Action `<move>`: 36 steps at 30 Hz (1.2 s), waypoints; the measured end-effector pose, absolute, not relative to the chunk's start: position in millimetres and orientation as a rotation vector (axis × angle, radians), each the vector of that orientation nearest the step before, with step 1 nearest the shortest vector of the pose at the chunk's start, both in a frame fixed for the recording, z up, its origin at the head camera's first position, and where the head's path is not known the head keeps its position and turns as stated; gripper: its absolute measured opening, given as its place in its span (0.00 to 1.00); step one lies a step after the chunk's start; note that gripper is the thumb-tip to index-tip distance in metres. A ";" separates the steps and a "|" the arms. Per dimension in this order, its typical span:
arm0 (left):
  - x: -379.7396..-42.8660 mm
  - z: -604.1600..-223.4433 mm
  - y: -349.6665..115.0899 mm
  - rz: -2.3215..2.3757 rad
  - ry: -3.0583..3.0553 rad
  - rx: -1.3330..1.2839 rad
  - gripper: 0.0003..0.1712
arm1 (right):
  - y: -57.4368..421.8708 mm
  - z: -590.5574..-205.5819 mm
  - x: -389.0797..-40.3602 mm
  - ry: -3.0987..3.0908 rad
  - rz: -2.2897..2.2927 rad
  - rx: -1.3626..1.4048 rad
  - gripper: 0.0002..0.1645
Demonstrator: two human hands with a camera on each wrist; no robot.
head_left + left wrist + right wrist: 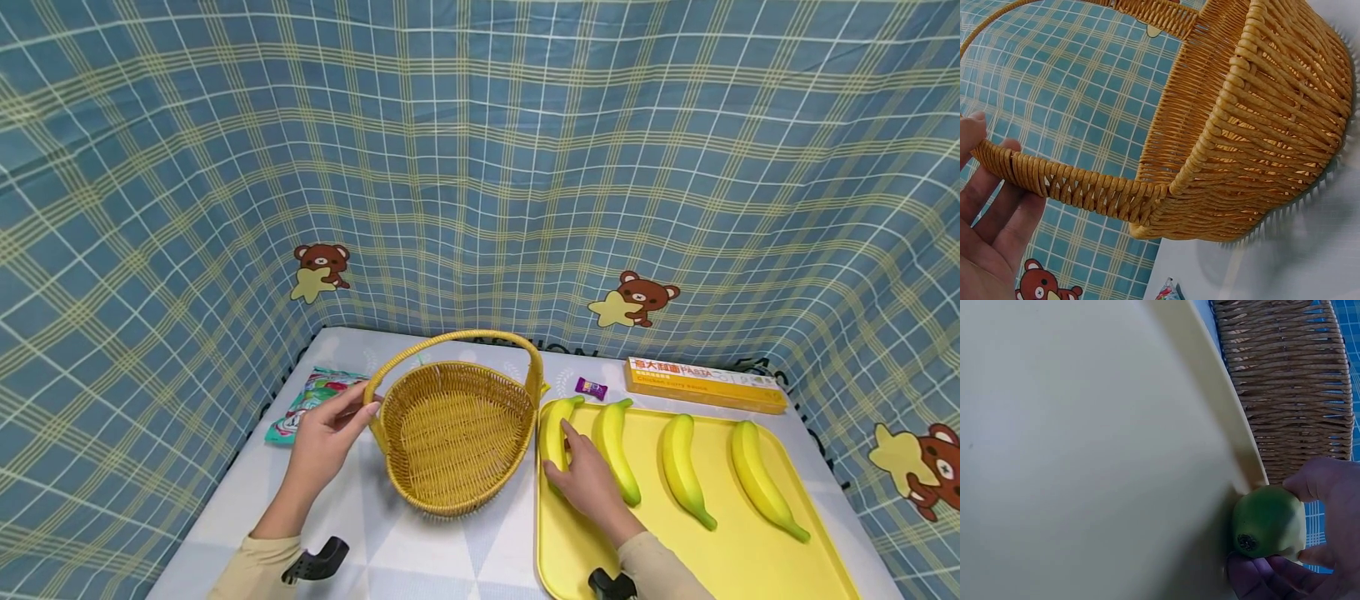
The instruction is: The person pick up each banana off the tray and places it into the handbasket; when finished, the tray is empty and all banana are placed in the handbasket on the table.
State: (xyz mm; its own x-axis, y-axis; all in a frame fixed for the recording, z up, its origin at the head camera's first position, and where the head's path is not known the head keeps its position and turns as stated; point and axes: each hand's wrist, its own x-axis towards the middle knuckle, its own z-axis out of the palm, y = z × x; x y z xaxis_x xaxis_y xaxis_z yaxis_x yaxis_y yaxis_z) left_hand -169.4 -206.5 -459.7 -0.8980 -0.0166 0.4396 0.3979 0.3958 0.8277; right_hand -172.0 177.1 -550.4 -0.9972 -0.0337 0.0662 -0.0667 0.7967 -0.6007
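A wicker basket with a tall arched handle tilts so that its opening faces me. My left hand grips the left side of the handle, thumb on one side and fingers on the other. At the tray's left edge, my right hand holds the leftmost banana between thumb and fingers. The right wrist view shows that banana end-on, its dark tip toward the camera, close to the tray rim. Three more bananas lie to its right on the yellow tray, the nearest being a banana beside my fingers.
Behind the tray lies a yellow pasta box, with a small purple packet to its left. A green and red snack bag is left of the basket. A plaid curtain surrounds the table's back and sides.
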 end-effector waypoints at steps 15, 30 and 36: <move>-167.6 -462.3 -208.5 -1.506 -2.267 -0.315 0.20 | 173.6 -552.4 -171.2 -2.927 0.996 0.027 0.47; -168.3 -463.7 -207.7 -1.504 -2.275 -0.307 0.20 | 177.6 -544.7 -161.1 -2.919 0.964 0.016 0.45; -168.4 -464.5 -207.8 -1.520 -2.283 -0.291 0.20 | 180.3 -535.2 -154.8 -2.925 0.969 0.000 0.46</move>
State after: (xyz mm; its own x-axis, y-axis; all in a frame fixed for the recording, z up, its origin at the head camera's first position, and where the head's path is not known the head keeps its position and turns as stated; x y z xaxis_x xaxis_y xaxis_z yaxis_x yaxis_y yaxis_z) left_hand -168.4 -207.8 -464.5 -0.9060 -0.0375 0.4216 0.3745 0.3929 0.8399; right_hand -154.8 180.3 -535.2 -0.9982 0.0192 0.0571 -0.0187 0.8023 -0.5967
